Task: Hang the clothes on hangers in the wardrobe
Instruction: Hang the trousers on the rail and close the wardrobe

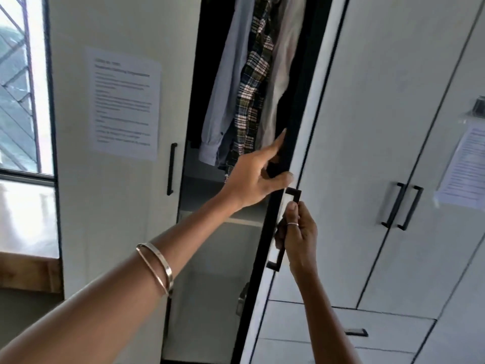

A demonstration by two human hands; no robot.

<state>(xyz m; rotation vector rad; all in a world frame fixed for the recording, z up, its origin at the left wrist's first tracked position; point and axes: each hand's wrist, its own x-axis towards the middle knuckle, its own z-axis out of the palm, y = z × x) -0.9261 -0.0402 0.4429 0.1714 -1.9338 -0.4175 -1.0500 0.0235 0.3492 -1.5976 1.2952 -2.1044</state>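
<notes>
While the white wardrobe (pixel 126 27) stood with its right-hand door (pixel 296 158) partly ajar, the person's two hands were both at that door's leading edge. The left hand (pixel 253 177) reached up from the lower left, its thumb hooked around the dark edge of the door and its index finger extended upward along the same edge; the remaining fingers were curled behind the edge and mostly hidden. Two thin metal bangles (pixel 157 266) sat on the left forearm, well below the wrist. The right hand (pixel 298 232) gripped the black bar handle (pixel 284 229) on the door's face, fingers wrapped around the bar and thumb pointing up near the handle's top bracket; a ring (pixel 292 224) showed on one finger. Through the narrow opening, the clothes hung inside the dark upper compartment: a blue-grey shirt (pixel 225 95) on the left, a plaid shirt (pixel 252 85) in the middle, and a beige garment (pixel 283 74) on the right, pressed closely side by side. Their hangers were out of view above the top of the picture. The left-hand door was closed, carrying its own black handle (pixel 171 169) and a printed sheet (pixel 123 101) with illegible text. Further right stood another pair of closed doors with twin handles (pixel 402 206), a second printed sheet (pixel 464 166), and drawers (pixel 341 329) below. A window (pixel 21 85) occupied the far left.
</notes>
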